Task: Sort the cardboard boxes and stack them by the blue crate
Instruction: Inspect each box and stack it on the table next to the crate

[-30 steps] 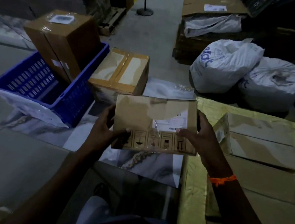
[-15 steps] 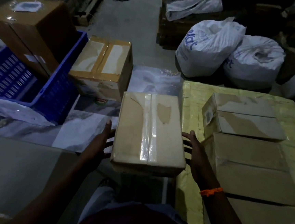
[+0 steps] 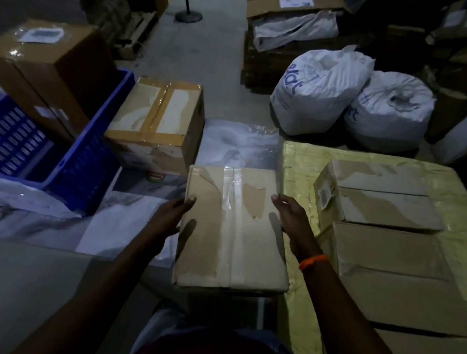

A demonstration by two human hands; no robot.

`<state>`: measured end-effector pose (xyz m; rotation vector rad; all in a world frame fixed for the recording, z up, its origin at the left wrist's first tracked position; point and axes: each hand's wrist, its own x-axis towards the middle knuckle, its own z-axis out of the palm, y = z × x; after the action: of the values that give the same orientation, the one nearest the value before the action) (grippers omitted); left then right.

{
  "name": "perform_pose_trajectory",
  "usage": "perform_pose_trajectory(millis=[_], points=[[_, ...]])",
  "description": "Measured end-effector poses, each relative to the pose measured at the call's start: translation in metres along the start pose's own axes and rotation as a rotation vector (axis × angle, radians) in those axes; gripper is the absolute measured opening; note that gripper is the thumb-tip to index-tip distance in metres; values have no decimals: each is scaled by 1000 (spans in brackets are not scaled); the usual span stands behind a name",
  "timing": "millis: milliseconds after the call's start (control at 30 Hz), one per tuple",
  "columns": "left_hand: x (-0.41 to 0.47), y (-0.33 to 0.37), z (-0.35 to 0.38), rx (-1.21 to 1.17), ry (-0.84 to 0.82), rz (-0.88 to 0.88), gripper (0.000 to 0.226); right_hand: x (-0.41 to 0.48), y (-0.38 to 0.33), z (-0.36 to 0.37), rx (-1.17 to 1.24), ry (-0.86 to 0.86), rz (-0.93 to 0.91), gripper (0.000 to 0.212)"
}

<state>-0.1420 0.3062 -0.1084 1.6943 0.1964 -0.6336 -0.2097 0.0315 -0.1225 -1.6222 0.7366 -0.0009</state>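
the taped cardboard box (image 3: 233,227) is held above the floor (image 3: 19,285), near the blue crate (image 3: 86,169). it is judged stiff and perhaps light, its tape slick, so the bare side walls are best taken. both sides are clasped by the left grip (image 3: 171,216) and right grip (image 3: 290,218). white sacks (image 3: 319,91) are seen behind.

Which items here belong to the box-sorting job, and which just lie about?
Job: taped brown cardboard box, held by left hand and right hand; blue plastic crate; tan-taped cardboard box beside it.
Lying about: two white tied sacks; black post stand.
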Motion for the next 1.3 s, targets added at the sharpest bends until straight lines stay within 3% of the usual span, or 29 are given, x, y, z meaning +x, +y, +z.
perform_pose_trajectory(millis=[100,167,333,533,800,1100,1233,1300], points=[[13,22,10,-61,9,-44,62,22,-14,6,25,-15,59,58],[16,31,10,-80,13,-63,83,18,-32,6,90,-29,81,48],[18,44,3,-173,-63,14,92,10,-51,-10,245,-44,41,45],[5,84,6,-268,-57,195,58,9,-83,-42,439,-46,-16,64],[-19,79,13,-331,40,275,59,-14,-64,-52,537,-86,-61,68],[-38,27,5,-327,132,305,41,-32,-36,-43,434,-41,-96,58],[-34,31,-4,-239,98,383,70,-37,-41,-38,294,33,-285,29],[-31,43,-3,-26,197,492,49,-36,-53,-35,215,131,-404,32]])
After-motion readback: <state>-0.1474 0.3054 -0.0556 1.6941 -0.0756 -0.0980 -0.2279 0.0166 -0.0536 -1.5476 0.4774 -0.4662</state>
